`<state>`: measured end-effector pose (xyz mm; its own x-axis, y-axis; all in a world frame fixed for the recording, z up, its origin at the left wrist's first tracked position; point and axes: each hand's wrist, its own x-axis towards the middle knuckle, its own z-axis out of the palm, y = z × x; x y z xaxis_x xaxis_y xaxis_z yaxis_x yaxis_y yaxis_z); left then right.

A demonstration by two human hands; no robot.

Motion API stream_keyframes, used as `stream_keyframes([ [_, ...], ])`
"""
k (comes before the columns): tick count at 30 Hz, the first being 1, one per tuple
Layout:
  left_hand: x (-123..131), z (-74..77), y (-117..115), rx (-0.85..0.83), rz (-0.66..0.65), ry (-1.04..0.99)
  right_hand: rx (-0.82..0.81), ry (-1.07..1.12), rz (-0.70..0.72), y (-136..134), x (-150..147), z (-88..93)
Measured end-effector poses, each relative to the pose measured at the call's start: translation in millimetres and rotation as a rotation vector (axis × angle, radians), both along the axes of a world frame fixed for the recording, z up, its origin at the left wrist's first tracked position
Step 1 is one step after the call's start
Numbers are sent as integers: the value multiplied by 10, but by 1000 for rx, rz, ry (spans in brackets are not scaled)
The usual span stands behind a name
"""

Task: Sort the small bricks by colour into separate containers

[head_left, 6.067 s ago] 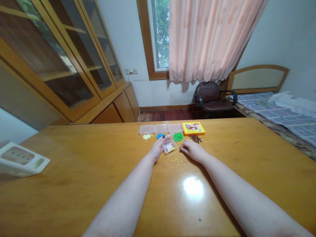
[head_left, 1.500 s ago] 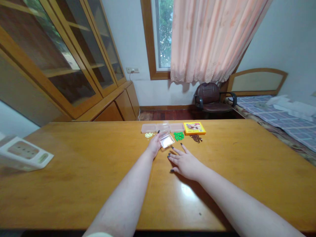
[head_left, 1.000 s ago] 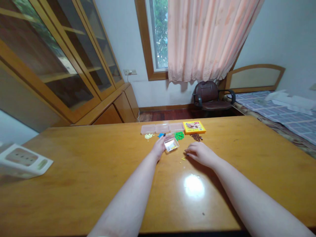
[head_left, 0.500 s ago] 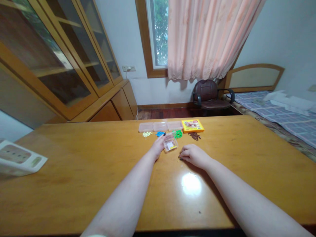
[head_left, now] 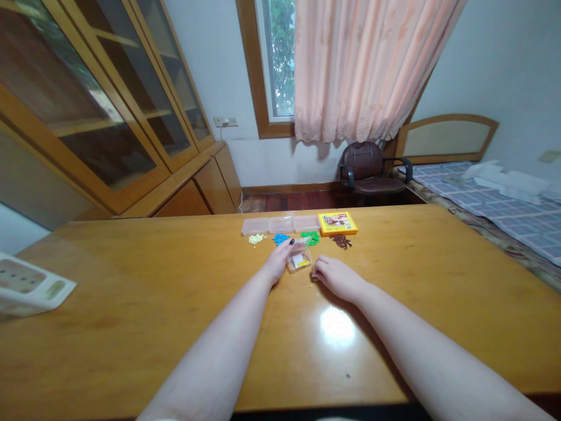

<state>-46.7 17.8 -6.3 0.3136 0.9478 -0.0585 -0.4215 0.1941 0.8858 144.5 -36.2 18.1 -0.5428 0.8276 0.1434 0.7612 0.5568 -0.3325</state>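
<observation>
Fewer loose yellow pieces [head_left: 311,286] now

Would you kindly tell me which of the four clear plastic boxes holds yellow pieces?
It is the clear box in the left hand; the other three boxes sit farther back in a row, left of the yellow carton, and show no yellow inside.

Looks forward and down from the person's head, above the near edge of the wooden table [head_left: 144,304]. Sits far enough back to take in left hand [head_left: 277,261], right hand [head_left: 336,277] and, beyond them, window [head_left: 281,64], with cabinet [head_left: 153,137] leftward and bed [head_left: 504,202] rightward.
</observation>
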Motion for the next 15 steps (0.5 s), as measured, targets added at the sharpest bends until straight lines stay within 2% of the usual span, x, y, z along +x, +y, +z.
stream_keyframes([
  [3, 11, 31, -24, 36, -25, 36, 108, 126, -100, 52, -50, -19],
  [5, 20, 40, -35, 69, -47, 58, 166, 188, -114, 83, -63, -17],
  [8, 30, 45, -48, 87, -47, 63, 154, 205, -35, 86, -2, 25],
  [11, 37, 47, -55, 56, -35, 49, 31, 171, 123, 58, 126, 76],
  [15, 41, 44, -55, 40, -40, 51, -32, 147, 169, 58, 214, 58],
])
